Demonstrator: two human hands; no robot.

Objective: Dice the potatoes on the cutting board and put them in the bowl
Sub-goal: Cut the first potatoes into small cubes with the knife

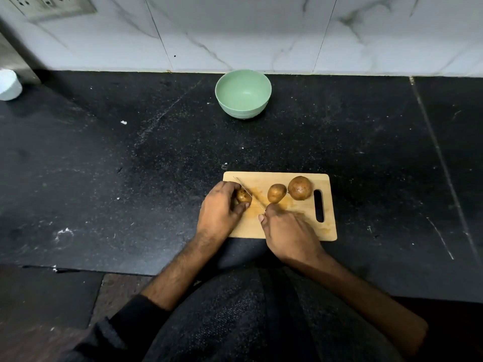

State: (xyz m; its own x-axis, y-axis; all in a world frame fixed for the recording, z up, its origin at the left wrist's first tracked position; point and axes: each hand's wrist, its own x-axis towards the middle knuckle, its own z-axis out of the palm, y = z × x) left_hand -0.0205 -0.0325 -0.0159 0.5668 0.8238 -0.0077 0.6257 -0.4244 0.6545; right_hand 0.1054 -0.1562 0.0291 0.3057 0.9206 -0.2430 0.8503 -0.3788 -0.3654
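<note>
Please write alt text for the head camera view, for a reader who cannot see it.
A left hand steadies a small potato on a wooden cutting board while the right hand cuts it with a knife. Two whole potatoes wait beside; an empty green bowl stands behind.

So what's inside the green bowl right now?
Nothing that shows. The green bowl looks empty, with no potato pieces inside. Its whole inside is visible, so nothing is hidden there. All three potatoes are on the cutting board.
</note>
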